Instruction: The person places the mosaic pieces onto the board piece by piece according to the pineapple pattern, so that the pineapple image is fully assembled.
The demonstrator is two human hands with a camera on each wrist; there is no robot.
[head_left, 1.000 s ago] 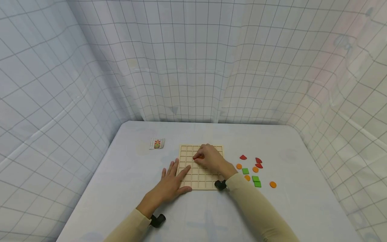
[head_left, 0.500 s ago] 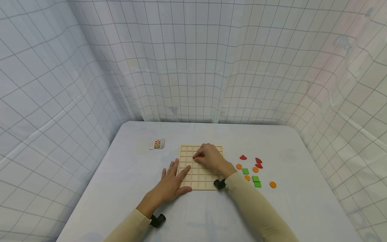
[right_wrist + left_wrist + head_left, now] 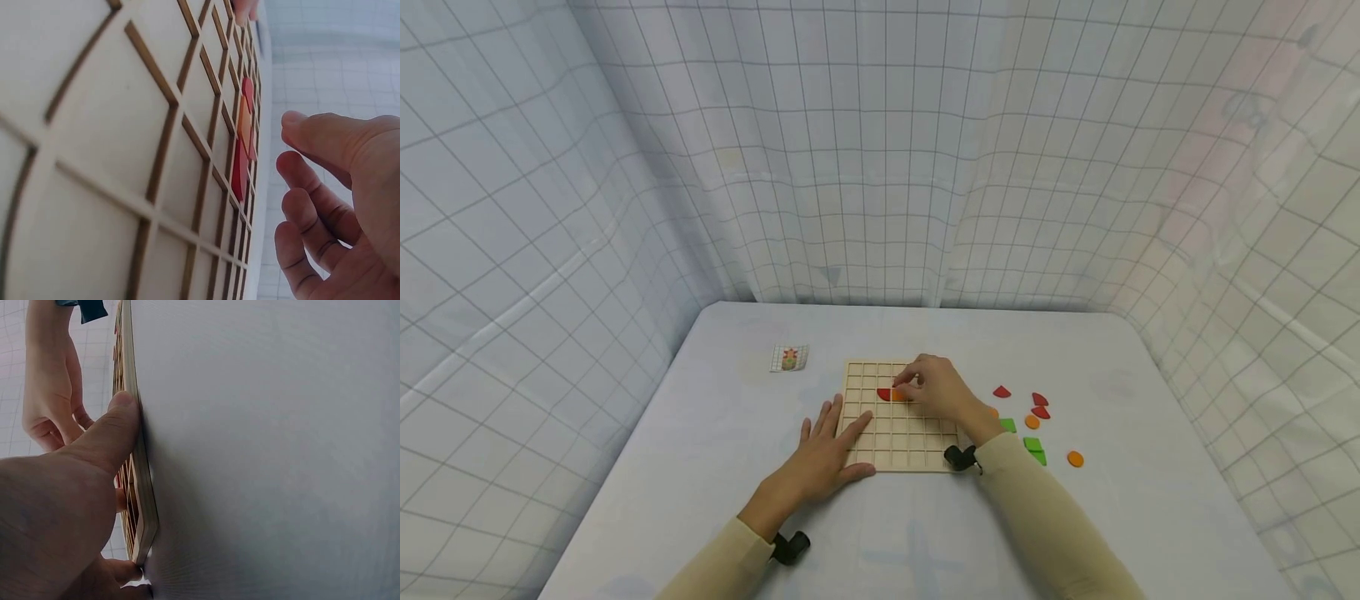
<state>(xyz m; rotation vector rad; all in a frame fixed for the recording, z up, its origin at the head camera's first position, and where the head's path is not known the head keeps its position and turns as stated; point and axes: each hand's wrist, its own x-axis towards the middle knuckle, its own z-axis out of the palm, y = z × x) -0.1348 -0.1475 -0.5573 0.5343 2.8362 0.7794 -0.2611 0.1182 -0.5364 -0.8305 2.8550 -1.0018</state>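
Resting flat on the bench [image 3: 715, 467], the left hand [image 3: 823, 454] lies w/ fingers straight over the near-left corner of the wooden grid board [image 3: 898, 437]; the left wrist view shows its thumb [image 3: 109, 434] pressing the board's edge [image 3: 140, 506], nothing gripped. The right hand [image 3: 940, 390] hovers over the far-right part of the board, fingers loosely curled and holding nothing; in the right wrist view its fingertips [image 3: 294, 165] sit just off the board surface, apart from the pieces.

Two pieces lie in the board's cells, second row from the far edge: a red half-round piece [image 3: 883, 394] and an orange piece [image 3: 898, 396] touching it on the right. Both sit just left of the right hand's fingertips, beyond the left hand's fingers. Right wrist view shows the same pair edge-on, red [image 3: 239, 172] and orange [image 3: 244, 122], set into the grid.

Loose pieces lie on the bench to the right of the board, near the right wrist: three red pieces [image 3: 1002, 392], [image 3: 1039, 399], [image 3: 1041, 412]; orange discs [image 3: 1032, 422] and [image 3: 1076, 458]; green squares [image 3: 1007, 426] and [image 3: 1037, 450]. Another orange disc is partly hidden behind the right wrist.

A small printed card [image 3: 789, 358] w/ a picture on a grid lies on the bench beyond the board's far-left corner, well apart from both hands. Checked white cloth [image 3: 880, 167] hangs round the bench on all sides.
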